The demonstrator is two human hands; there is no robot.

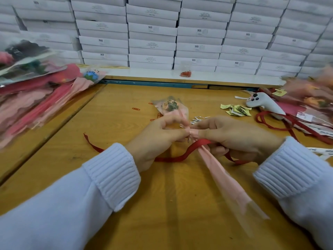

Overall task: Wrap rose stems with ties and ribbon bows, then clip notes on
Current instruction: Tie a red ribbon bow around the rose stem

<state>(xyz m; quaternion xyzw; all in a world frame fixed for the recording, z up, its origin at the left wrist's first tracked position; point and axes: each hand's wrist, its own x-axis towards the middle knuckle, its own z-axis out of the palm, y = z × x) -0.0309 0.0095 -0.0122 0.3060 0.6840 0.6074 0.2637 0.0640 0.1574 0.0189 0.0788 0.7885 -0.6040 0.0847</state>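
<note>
Wrapped rose (pixel 171 105) lies across the counter (pixel 115 123), bloom pointing away from me. Its long pink sleeve tail runs back toward me between my cuffs.

Both hands meet at the gathered neck.
- Left hand (pixel 158 139): fingers curled, pinching the bunched paper.
- Right hand (pixel 234 136): thumb and forefinger nipped on the same neck, lower fingers curled round the red ribbon (pixel 180 156).

Ribbon crosses over the sleeve just below the pinch. One end trails left on the counter; the other loops out under my right palm. Cannot tell whether a tie is already on the neck, as that spot is blurred.

Risks, as I judge them:
- Ribbon looks only draped, with no knot. Easing either pinch could let the gather spring open and the ribbon slide down the tapering sleeve.
- Uneven tails would give a lopsided bow.
- A hard pull could tear the thin paper.
- Silver ties (pixel 198 119), yellow notes (pixel 236 110) and loose paper clips (pixel 136 109) sit just beyond my hands. A swinging ribbon end could sweep them about.
</note>
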